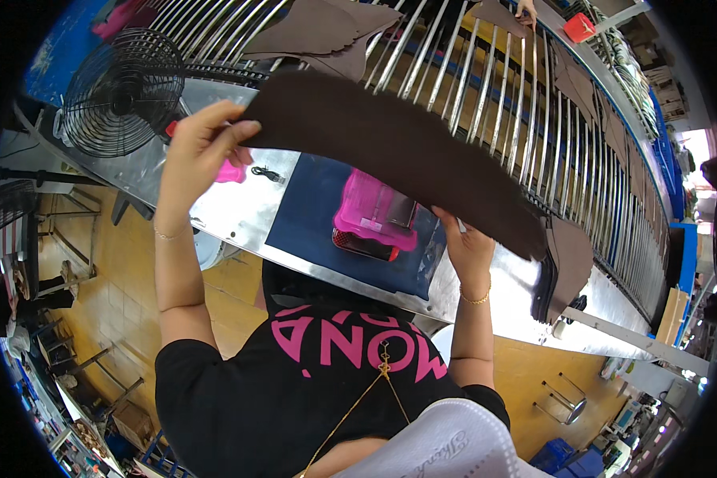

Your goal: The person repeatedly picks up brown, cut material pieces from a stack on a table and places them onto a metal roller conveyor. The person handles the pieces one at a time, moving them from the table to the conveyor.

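A long, curved dark brown piece of sheet material (374,135), like cut leather, stretches across in front of me above the table. My left hand (203,151) pinches its left end between thumb and fingers. Under its lower edge, toward the right, my right hand (468,248) grips it with the thumb in front; the other fingers are partly hidden behind it. Below the piece lies a blue mat (311,207) with a pink plastic case (366,215) on it, on top of a dark red-edged item. A stack of brown pieces (567,267) sits right of my right hand.
Beyond the metal table (235,211) runs a rack of metal rollers (478,88) carrying several brown pieces (319,32). A black fan (123,92) stands at the left. Another person's hand (526,9) reaches in at the far side. A stool (566,402) stands lower right.
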Tool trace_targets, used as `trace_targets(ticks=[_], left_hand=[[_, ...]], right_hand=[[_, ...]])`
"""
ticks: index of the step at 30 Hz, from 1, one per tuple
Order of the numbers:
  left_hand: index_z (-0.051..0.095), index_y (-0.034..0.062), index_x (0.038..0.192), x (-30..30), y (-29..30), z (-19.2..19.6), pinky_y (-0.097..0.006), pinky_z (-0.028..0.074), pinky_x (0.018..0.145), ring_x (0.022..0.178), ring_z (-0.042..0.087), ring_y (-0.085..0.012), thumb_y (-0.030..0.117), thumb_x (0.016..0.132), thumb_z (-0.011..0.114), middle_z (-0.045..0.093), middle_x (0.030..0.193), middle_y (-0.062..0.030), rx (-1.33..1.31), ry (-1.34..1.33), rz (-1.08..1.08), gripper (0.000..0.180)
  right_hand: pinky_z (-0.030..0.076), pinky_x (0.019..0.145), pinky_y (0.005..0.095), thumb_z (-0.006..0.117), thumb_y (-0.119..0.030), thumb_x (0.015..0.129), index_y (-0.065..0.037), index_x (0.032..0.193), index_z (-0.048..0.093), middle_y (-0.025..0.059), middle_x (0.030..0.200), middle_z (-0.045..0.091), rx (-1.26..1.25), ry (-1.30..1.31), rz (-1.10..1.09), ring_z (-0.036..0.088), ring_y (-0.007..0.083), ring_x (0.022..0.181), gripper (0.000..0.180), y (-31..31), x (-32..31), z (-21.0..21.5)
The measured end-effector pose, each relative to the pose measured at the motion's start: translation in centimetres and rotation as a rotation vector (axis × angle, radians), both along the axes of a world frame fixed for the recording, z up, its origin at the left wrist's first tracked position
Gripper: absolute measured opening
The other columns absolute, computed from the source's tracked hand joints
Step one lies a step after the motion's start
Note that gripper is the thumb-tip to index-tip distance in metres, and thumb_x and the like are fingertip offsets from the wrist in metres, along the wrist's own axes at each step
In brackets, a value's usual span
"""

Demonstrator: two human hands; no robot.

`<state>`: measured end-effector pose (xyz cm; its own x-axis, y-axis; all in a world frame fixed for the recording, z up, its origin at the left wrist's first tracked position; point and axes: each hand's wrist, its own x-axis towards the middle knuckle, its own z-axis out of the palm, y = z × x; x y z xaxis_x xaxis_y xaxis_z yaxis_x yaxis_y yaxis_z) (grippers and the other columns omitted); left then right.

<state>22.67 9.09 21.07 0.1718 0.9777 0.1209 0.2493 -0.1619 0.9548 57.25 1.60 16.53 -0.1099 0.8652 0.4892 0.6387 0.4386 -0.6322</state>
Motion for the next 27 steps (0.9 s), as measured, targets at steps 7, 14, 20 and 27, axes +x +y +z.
trace_targets(ticks=[7,14,20,27], left_hand=[[0.065,0.0031,0.084,6.6,1.6,-1.7,-0.030,0.045,0.054,0.061,0.059,-0.0227,0.007,0.078,0.066,0.058,0.074,-0.0073,0.286,0.440,-0.296,0.007],[0.067,0.0068,0.075,13.8,2.0,-1.5,-0.035,0.044,0.055,0.067,0.056,-0.0228,0.017,0.071,0.074,0.053,0.073,-0.0061,0.553,0.501,-0.500,0.013],[0.067,0.0086,0.080,19.4,2.5,-1.6,-0.034,0.047,0.060,0.076,0.058,-0.0230,0.024,0.073,0.072,0.054,0.083,-0.0046,0.747,0.487,-0.541,0.018],[0.068,0.0059,0.098,13.9,5.2,2.5,-0.026,0.040,0.056,0.063,0.049,-0.0140,0.023,0.080,0.071,0.048,0.072,-0.0038,0.514,0.215,-0.059,0.025]], right_hand=[[0.036,0.077,0.0301,0.066,-0.007,0.069,-0.008,0.095,0.069,0.0024,0.080,0.067,-0.134,0.010,-0.079,0.057,0.0139,0.072,0.027,-4.0,5.9,-3.7],[0.046,0.075,0.0248,0.061,0.006,0.076,0.001,0.096,0.068,0.0050,0.085,0.067,-0.317,0.351,-0.446,0.056,0.0109,0.076,0.021,-10.6,12.8,-4.6],[0.047,0.080,0.0221,0.058,-0.005,0.091,0.006,0.114,0.059,0.0055,0.098,0.065,0.005,0.604,-0.474,0.058,0.0093,0.087,0.025,-11.1,16.9,-0.4],[0.046,0.086,0.0231,0.058,-0.005,0.091,0.010,0.123,0.049,0.0118,0.108,0.063,-0.056,0.744,-0.579,0.058,0.0127,0.098,0.037,0.7,17.6,-3.5]])
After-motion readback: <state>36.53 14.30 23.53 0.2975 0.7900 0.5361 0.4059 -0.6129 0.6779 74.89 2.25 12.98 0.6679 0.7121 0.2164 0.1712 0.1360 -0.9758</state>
